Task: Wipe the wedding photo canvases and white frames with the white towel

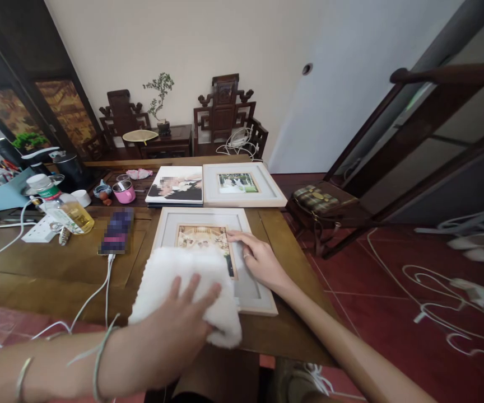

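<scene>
A light wooden picture frame with a small matted photo lies flat on the table near me. My left hand presses a fluffy white cloth over the frame's lower left part, fingers spread on top and the thumb at the cloth's edge. The cloth hides part of the photo and the frame's near left corner. My right hand holds nothing. Its index finger stretches onto the glass by the photo's upper right corner, and the other fingers are loosely bent.
Behind lie a second framed photo and a stacked photo panel. To the left are a charging phone, a pink cup, a bottle of yellow liquid and a power strip. A wooden chair stands right.
</scene>
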